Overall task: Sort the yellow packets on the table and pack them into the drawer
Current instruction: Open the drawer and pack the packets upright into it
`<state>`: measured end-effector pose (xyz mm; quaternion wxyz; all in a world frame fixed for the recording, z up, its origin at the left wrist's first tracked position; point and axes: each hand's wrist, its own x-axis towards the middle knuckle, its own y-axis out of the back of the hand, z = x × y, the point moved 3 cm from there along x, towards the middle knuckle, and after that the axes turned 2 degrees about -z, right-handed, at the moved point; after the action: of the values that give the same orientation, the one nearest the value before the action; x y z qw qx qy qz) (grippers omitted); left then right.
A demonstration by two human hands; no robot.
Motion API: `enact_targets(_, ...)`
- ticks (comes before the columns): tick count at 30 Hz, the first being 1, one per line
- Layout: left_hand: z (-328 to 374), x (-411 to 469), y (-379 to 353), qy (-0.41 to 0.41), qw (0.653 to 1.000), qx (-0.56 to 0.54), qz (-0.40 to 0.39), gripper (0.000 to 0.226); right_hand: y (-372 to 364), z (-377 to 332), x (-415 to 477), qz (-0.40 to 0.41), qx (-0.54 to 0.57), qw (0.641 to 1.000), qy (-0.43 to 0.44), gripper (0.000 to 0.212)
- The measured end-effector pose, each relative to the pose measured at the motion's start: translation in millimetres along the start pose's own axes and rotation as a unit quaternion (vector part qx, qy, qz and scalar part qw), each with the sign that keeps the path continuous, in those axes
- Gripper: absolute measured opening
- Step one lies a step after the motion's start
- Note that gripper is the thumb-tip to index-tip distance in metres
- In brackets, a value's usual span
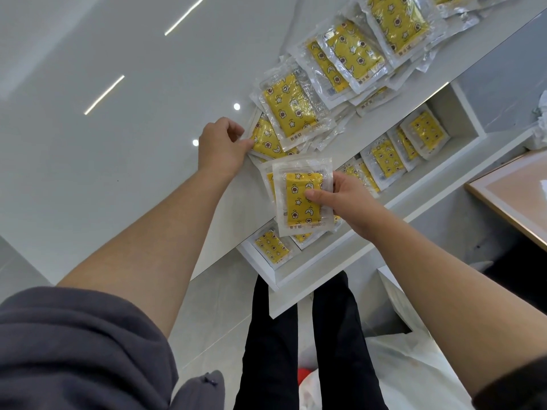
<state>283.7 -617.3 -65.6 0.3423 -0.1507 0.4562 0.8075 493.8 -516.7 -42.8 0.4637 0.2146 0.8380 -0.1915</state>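
The right hand [343, 202] was found grasping a small stack of clear plastic packets with yellow star-and-flower printed contents [299, 208], thumb laid across the top packet and fingers curled behind. The stack was held over the near edge of the table, partly above the open drawer.

The left hand [220, 146] was found at the left end of the loose packets, thumb and fingertips pinching the clear border of a yellow packet lying on the table [265, 140]. That packet was partly covered by its neighbours.

A long overlapping spread of identical yellow packets [349, 54] was recorded running from the left hand to the far right of the glossy white table [118, 143]. Several layers were noted; a count could not be made.

To the right of the table edge, a white open drawer [453, 109] was observed. Yellow packets stood in a leaning row [387, 156] towards its far end, and one lay flat at the near end [270, 242]. The middle of the drawer was hidden by the held stack.

A grey sleeve [74, 350] was pushed up the left arm. Black trousers [272, 335] were seen below the drawer, and a white plastic bag [414, 365] lay on the floor to their right. A wood-edged panel [515, 196] was noted at the right.
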Motion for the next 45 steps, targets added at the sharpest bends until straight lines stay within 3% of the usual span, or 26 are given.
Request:
enact_targets(10, 0, -6, -7, -0.024, 0.998, 0.005, 0.051, 0.012, 0, 3, 4, -0.003, 0.001, 1.0, -0.001, 0.013)
enact_targets(22, 2, 3, -6, -0.01, 1.0, 0.008, -0.01, 0.009, -6, 3, 20, 0.061, -0.015, 0.998, -0.015, 0.012)
enact_targets(27, 2, 4, -11, -0.006, 0.999, 0.014, -0.049, 0.012, -8, 2, 23, 0.07, -0.02, 0.997, -0.025, 0.01)
enact_targets(32, -10, -1, 4, 0.031, 0.997, -0.008, -0.07, 0.035, -9, 7, 17, 0.034, -0.042, 0.998, -0.04, 0.017)
enact_targets(38, -36, -36, 39, 0.005, 0.991, 0.036, -0.127, 0.03, 3, 16, -10, 0.007, -0.09, 0.992, -0.083, 0.018)
enact_targets(42, -30, -68, 35, -0.034, 0.97, 0.101, -0.217, 0.012, 29, 20, -19, 0.053, -0.14, 0.983, -0.106, 0.024)
enact_targets(45, -13, -91, 10, -0.05, 0.961, 0.1, -0.253, 0.027, 53, 20, -18, 0.099, -0.194, 0.97, -0.105, 0.027)
